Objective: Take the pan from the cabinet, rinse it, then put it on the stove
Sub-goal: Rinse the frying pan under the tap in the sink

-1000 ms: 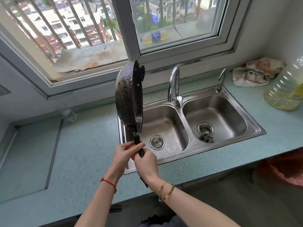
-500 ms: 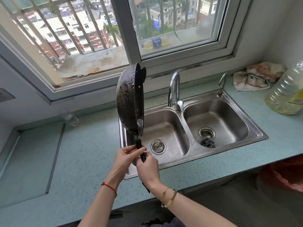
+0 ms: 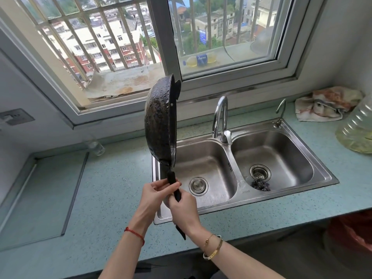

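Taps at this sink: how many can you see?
2. A tall curved tap stands behind the divider between the two basins. A smaller thin tap stands at the sink's back right corner. None seems hidden, though the pan covers the sink's back left corner.

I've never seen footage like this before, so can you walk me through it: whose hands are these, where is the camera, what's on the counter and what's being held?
There is no machine here. A person wears one wide-angle camera on the head, so you look down along their own arms. The left hand and the right hand both grip the black handle of a dark pan, held on edge, nearly vertical, over the left basin of a steel double sink. Drops on the pan suggest that it is wet. A curved tap stands behind the divider, and a dark scouring pad lies in the right basin. On the blue-green counter sit a crumpled cloth and a big clear bottle of yellowish liquid, both at the far right.
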Motion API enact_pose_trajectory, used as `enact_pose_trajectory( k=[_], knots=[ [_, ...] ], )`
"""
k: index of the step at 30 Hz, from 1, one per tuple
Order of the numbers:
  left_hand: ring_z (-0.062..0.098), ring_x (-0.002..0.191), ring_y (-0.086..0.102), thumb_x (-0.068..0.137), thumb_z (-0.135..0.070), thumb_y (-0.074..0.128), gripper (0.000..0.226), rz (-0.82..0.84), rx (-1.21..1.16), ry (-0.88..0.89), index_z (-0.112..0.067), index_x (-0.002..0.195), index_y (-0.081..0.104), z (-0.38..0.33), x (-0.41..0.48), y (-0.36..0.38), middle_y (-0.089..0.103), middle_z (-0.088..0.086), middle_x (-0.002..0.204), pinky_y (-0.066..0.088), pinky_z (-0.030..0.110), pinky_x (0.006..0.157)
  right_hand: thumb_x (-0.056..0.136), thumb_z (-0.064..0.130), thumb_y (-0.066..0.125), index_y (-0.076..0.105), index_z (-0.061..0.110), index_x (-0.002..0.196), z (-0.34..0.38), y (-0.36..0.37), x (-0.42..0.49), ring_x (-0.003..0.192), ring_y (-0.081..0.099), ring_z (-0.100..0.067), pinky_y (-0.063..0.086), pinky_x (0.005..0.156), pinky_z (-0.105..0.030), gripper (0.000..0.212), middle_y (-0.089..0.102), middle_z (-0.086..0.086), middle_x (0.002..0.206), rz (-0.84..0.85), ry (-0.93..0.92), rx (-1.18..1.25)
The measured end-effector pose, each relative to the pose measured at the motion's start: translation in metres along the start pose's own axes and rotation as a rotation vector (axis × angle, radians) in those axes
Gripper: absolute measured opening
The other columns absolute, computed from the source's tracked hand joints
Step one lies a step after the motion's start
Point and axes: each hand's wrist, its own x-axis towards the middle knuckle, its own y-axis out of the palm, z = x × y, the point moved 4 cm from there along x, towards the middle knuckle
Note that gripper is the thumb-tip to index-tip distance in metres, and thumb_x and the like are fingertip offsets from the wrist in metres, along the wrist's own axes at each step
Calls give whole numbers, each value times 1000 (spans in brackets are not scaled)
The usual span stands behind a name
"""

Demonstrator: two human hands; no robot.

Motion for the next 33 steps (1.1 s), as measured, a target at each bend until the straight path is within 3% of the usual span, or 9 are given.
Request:
enact_pose_trajectory(
  k=[5,14,20,24,29,33],
  knots=[
    [20,95,75,78,-8,77,24,34,-41,17,1,100,77,-2,-2,4,78,14,98,58,22,81,93,27,54,62,10,83,6,-10,1,35,50,-17,42,39,-26,21,54,-6,56,122,-22,145],
    [19,88,74,77,-6,78,25,-9,-4,-26,3,100,76,20,-4,17,78,15,96,56,20,72,87,19,51,54,10,77,-15,-21,-3,32,45,-15,40,41,-31,14,47,0,47,182,32,170],
    [19,99,74,78,-10,79,25,-30,-17,-113,-3,101,77,47,-13,29,78,11,98,54,29,93,96,10,48,51,9,73,-41,-33,-7,33,44,-14,39,39,-28,23,45,1,47,209,113,115],
    [22,102,73,80,-9,77,19,-68,-53,-159,-6,98,77,63,-20,36,79,10,99,54,32,96,96,9,49,52,10,74,-56,-39,-9,32,43,-14,39,39,-28,22,44,-1,48,243,131,64],
    [26,104,71,83,-7,73,23,-152,-111,-161,0,105,75,65,-29,38,76,15,105,55,34,96,92,10,52,56,7,75,-51,-44,-9,31,46,-14,42,41,-33,17,47,-1,48,285,34,-38],
    [23,105,71,86,-5,69,26,-226,-215,-116,3,110,72,57,-40,29,76,14,108,57,25,86,91,16,56,58,18,76,-26,-42,-16,37,54,-25,44,37,-37,15,52,0,52,320,-134,-157]
  ],
)
